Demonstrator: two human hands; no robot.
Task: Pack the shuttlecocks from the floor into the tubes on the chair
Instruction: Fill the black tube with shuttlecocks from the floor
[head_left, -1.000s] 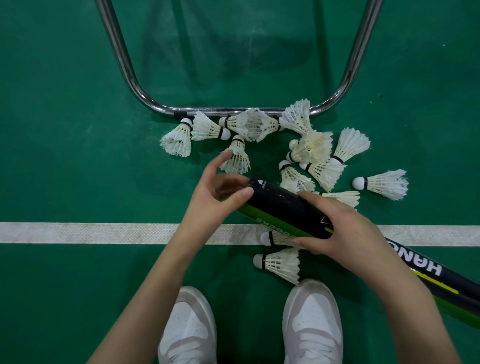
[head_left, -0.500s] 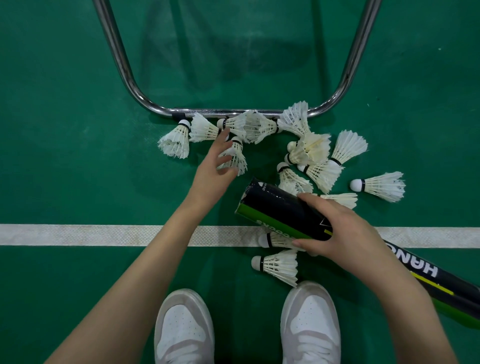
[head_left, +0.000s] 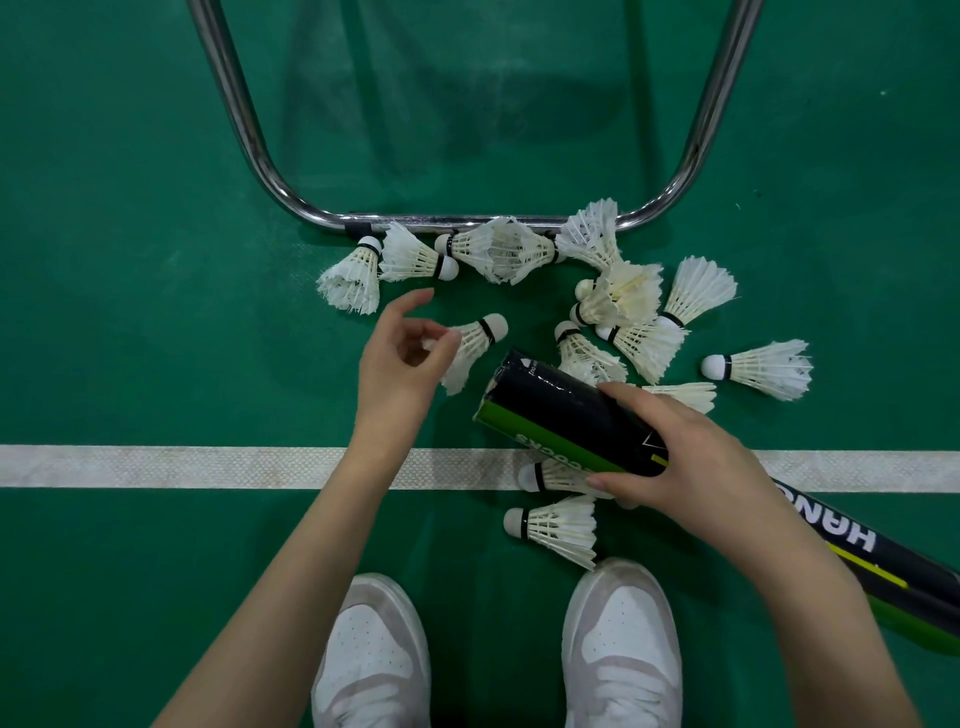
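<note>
Your left hand (head_left: 400, 364) is pinching one shuttlecock (head_left: 470, 348) by its feather skirt, fingers (head_left: 441, 338) narrowed on the feathers, with the cork tip pointing away from you and toward the chair frame. It is hanging just beside the open mouth of the shuttlecock tube (head_left: 566, 415), not yet inside it.

Your right hand (head_left: 685, 462) is gripping that black-and-green tube around its barrel, fingers curled over the top and thumb wrapping underneath. The tube is tilting with its open end toward the left hand, and its far end is running off toward the right edge of the floor past your forearm.

The other shuttlecocks are lying loose on the green court floor (head_left: 130, 312). A row of them is sitting against the chrome chair frame (head_left: 270, 171) at its near bar, a cluster (head_left: 623, 306) is piling up just beyond the tube, and a lone shuttlecock (head_left: 758, 368) is lying apart to the right of that cluster. Two more are lying near your feet: one on the white court line (head_left: 156, 466), partly hidden under the tube, and one (head_left: 558, 527) just in front of your right shoe (head_left: 621, 649). Your left shoe (head_left: 371, 660) is standing beside it at the near edge of the floor.
</note>
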